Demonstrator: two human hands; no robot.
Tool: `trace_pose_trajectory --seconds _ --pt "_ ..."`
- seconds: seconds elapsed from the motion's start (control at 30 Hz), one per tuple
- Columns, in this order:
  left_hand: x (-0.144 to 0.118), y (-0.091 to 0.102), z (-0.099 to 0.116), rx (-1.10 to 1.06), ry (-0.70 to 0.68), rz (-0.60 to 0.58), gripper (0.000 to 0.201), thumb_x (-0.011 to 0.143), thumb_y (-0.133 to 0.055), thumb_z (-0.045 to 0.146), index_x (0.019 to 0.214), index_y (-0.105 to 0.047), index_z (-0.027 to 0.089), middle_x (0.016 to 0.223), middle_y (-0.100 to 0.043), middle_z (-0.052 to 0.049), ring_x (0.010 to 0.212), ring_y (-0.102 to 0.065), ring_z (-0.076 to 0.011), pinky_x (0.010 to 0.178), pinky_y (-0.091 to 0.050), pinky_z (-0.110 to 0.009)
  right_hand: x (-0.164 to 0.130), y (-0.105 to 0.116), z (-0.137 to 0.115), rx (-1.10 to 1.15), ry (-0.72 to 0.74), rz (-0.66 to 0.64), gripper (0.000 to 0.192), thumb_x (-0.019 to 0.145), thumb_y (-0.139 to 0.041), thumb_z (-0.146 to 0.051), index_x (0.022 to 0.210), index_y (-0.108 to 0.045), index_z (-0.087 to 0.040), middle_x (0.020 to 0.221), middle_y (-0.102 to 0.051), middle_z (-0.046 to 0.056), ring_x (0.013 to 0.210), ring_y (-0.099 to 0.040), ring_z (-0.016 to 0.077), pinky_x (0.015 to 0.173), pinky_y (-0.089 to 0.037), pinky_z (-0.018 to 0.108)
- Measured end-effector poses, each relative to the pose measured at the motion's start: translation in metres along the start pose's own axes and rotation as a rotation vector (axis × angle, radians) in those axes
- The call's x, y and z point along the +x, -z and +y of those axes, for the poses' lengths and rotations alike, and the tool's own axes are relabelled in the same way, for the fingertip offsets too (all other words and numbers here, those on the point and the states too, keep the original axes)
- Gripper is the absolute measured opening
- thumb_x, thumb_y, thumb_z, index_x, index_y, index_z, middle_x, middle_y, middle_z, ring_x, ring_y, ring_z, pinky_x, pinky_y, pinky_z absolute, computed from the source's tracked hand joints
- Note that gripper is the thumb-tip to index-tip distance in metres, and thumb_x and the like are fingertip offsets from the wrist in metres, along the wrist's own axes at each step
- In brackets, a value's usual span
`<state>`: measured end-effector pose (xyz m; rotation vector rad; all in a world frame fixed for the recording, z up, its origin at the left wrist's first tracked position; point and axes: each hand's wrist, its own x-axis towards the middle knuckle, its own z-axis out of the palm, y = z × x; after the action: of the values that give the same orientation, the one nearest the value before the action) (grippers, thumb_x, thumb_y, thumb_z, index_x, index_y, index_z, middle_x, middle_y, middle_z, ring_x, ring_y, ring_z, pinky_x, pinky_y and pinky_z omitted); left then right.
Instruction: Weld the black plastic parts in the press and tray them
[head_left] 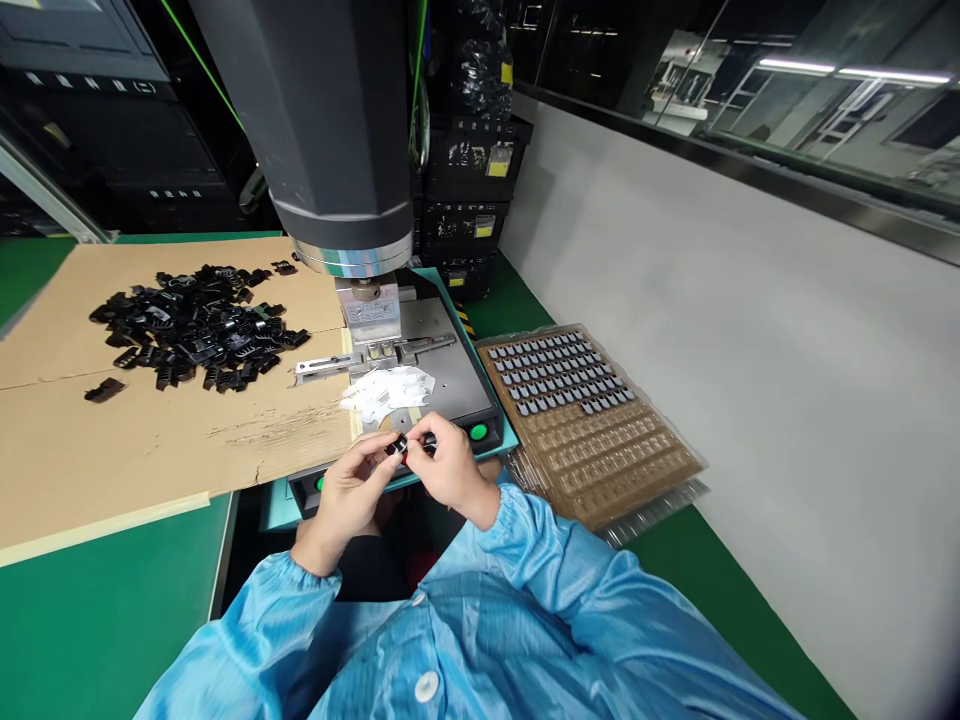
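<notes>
In front of the press base, my left hand [351, 488] pinches a small black plastic part [397, 444] between thumb and fingertips. My right hand [448, 468] meets it from the other side, its fingers closed at the same spot; a dark bit shows between them, too small to tell apart from the part. Just beyond the hands lies a heap of white paper-like pieces [388, 392] on the press base [474, 375]. Behind it is a metal fixture [379, 352], below the dark press head [352, 225].
Many similar black parts [202, 325] are piled on cardboard [45, 430] at left. A clear plastic tray [611, 455] at right holds rows of grey-topped pieces [559, 370]. Green buttons [478, 432] sit on the base's front. Black crates [466, 222] stand behind; a white wall [720, 330] bounds the right.
</notes>
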<state>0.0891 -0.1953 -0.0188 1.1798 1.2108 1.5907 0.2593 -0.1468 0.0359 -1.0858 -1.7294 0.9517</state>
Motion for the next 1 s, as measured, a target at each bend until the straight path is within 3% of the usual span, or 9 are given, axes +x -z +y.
trace_pose_trajectory --seconds 0.23,0.67,0.77,0.87,1.0 --pt "-0.001 -0.001 0.003 0.031 -0.023 -0.025 0.034 0.087 -0.090 0.041 0.117 -0.084 0.027 0.120 -0.076 -0.010 0.095 -0.069 -0.0199 0.086 -0.060 -0.032 0.001 0.001 0.001 0.021 -0.009 -0.011 0.003 0.086 -0.067 -0.022 0.088 -0.067 -0.024 0.085 -0.075 0.001 0.076 -0.069 0.0188 0.069 -0.053 0.029" --pt "0.000 -0.003 0.006 0.017 -0.025 -0.020 0.034 0.087 -0.090 0.040 0.116 -0.083 0.024 0.108 -0.077 -0.008 0.085 -0.068 -0.0163 0.079 -0.060 -0.027 0.002 0.002 0.002 0.010 -0.012 -0.027 0.002 0.090 -0.064 -0.023 0.090 -0.066 -0.023 0.087 -0.074 0.001 0.079 -0.070 0.0183 0.072 -0.053 0.029" --pt "-0.003 -0.002 0.003 -0.043 0.039 0.008 0.037 0.085 -0.092 0.041 0.115 -0.082 0.022 0.099 -0.077 -0.006 0.084 -0.069 -0.0157 0.081 -0.061 -0.026 -0.004 -0.001 0.004 -0.010 0.043 -0.027 0.008 0.093 -0.063 -0.024 0.100 -0.066 -0.023 0.095 -0.074 0.002 0.087 -0.071 0.0189 0.080 -0.056 0.030" --pt "-0.007 -0.001 -0.004 -0.152 0.148 0.067 0.040 0.081 -0.096 0.039 0.113 -0.079 0.022 0.104 -0.078 -0.006 0.090 -0.073 -0.0153 0.083 -0.062 -0.023 -0.015 -0.004 0.007 -0.102 0.155 -0.064 0.024 0.089 -0.069 -0.025 0.113 -0.064 -0.023 0.104 -0.071 0.003 0.096 -0.070 0.0203 0.088 -0.057 0.032" --pt "-0.009 -0.008 -0.001 -0.369 0.311 0.081 0.044 0.079 -0.098 0.040 0.113 -0.078 0.023 0.103 -0.076 -0.004 0.086 -0.073 -0.0129 0.079 -0.062 -0.020 -0.025 -0.003 0.007 -0.206 0.188 -0.057 0.032 0.091 -0.075 -0.031 0.118 -0.062 -0.024 0.108 -0.068 0.005 0.097 -0.069 0.0207 0.087 -0.058 0.032"
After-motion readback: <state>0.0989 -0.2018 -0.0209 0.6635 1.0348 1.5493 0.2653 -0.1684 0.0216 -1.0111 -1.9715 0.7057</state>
